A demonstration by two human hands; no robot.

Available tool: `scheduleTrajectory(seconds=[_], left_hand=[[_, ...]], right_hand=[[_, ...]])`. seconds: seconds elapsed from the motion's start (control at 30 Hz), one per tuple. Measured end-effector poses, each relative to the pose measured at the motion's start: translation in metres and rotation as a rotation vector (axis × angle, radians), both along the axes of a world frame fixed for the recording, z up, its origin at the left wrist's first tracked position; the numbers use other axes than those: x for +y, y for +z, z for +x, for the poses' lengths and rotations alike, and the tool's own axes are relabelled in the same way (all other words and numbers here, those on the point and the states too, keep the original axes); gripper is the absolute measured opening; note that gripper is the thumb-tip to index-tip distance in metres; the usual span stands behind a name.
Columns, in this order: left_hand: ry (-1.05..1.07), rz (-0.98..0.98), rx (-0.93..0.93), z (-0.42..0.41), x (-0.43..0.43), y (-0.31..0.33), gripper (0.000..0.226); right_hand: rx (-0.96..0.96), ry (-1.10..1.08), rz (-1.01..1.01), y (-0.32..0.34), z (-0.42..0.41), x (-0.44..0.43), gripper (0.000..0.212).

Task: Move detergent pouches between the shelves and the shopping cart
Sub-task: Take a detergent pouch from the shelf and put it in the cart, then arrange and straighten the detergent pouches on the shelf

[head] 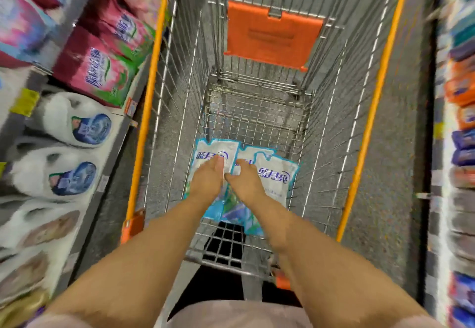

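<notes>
Two flat, glossy plastic detergent pouches, white with turquoise edges and notched top corners, lie side by side on the wire-mesh floor of the shopping cart (147, 106), a steel grid basket with smooth orange rails. The left hand (208, 177) rests on the left pouch (205, 151) with its fingers straight and together, fingertips over the blue logo, gripping nothing. The right hand (244, 180) lies just beside it on the near edge of the right pouch (279, 171), thumb spread towards the left hand; whether its fingers pinch the film cannot be told. Blue characters "蓝月亮" read on the right pouch; "蓝月" shows beyond the left fingertips. Far beyond both hands hangs an orange plastic flap (272, 32). Left of the left hand, shelves carry pink pouches (95, 70) and white bags (77, 122) with blue oval labels.
</notes>
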State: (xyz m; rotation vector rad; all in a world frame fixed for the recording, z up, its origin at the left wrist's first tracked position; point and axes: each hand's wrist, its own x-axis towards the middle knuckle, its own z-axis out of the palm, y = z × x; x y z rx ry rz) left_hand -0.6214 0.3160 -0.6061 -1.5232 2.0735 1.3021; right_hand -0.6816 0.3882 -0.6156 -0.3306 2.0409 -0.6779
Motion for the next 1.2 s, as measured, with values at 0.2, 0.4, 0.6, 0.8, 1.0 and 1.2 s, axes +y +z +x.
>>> scheduleTrajectory(seconds=[0.2, 0.4, 0.6, 0.8, 1.0, 1.2], left_hand=[[0.211, -0.266, 0.291, 0.015, 0.044, 0.095, 0.036], [0.508, -0.477, 0.658, 0.049, 0.119, 0.191, 0.024], [0.616, -0.687, 0.891, 0.122, 0.132, 0.292, 0.014], [0.676, -0.942, 0.955, 0.231, 0.126, 0.368, 0.021], [0.652, -1.132, 0.895, 0.373, 0.092, 0.419, 0.023], [0.699, -1.226, 0.916, 0.476, 0.047, 0.457, 0.024]], right_hand=[[0.132, -0.038, -0.309, 0.093, 0.000, 0.026, 0.039], [0.221, 0.018, -0.662, 0.206, 0.034, 0.067, 0.021], [0.268, 0.147, -0.980, 0.312, 0.102, 0.082, 0.015], [0.294, 0.287, -1.175, 0.384, 0.207, 0.070, 0.010], [0.263, 0.365, -1.308, 0.426, 0.334, 0.036, 0.011], [0.219, 0.437, -1.409, 0.456, 0.430, -0.012, 0.010]])
